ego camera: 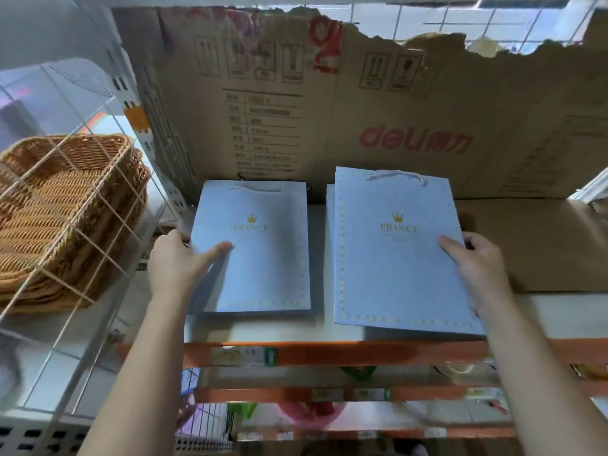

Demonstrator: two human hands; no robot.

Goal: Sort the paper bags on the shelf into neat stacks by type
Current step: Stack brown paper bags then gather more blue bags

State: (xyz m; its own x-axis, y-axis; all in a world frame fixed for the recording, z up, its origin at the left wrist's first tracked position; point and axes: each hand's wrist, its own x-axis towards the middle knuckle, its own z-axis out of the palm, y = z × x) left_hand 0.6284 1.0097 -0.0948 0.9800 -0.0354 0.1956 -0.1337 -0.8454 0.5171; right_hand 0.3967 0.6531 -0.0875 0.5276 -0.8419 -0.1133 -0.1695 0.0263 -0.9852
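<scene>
Your left hand (179,260) pinches the smaller blue bags (263,258) in front of the cardboard (378,126); your right hand (475,263) clasps the larger bag (394,268) there, fingers (474,241) curled round its edge.

One head-worn wide-angle view looks forward and down onto the shelf (279,332) from close in, just before and above its orange front edge (362,352). It faces the cardboard (394,126) along the back edge.

two blue bag stacks (260,258), two hands (177,261)
</scene>
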